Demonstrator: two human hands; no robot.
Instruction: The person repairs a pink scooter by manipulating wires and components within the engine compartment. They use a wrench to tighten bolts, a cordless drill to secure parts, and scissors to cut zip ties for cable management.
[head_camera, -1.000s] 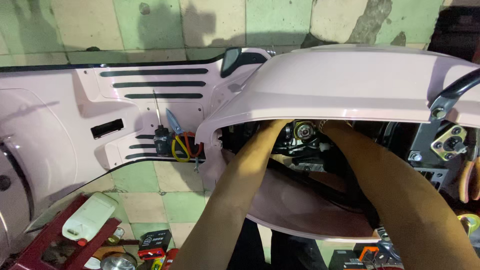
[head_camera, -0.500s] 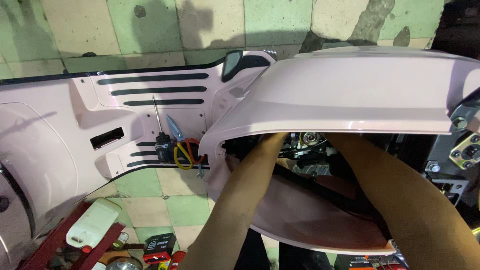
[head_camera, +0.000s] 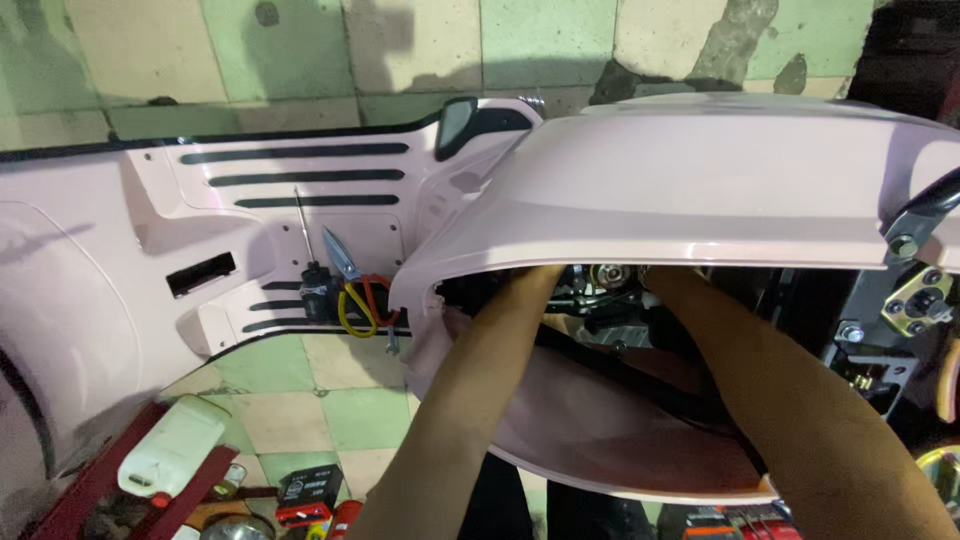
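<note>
Both forearms pushed in under the raised pink scooter shell (head_camera: 700, 190), left forearm (head_camera: 470, 400) from low centre, right forearm (head_camera: 800, 410) from the lower right. Left hand and right hand hidden behind the shell's lower edge, so impossible to tell how far open or what is gripped; probably at the grey metal fittings and cables (head_camera: 607, 280) just visible in the gap between the arms. Working blind like this, best done by feel: keep the wrists clear of the shell's painted edge, move the fingers slowly, steady the shell so it neither drops nor scrapes, and watch the black bracket (head_camera: 935, 205) at the right. To the left, lying flat, a second pink panel (head_camera: 120, 260) with black ribs, carrying a screwdriver (head_camera: 303, 235) and yellow-handled snips (head_camera: 350, 290) side by side, well apart from both arms. Lower left, on the green and cream tiled floor (head_camera: 330, 400), a red tray (head_camera: 80, 490) holding a white plastic jug (head_camera: 175, 450) on its side, contents not visible through the wall. Beside it a small black box (head_camera: 308, 488), closed.
</note>
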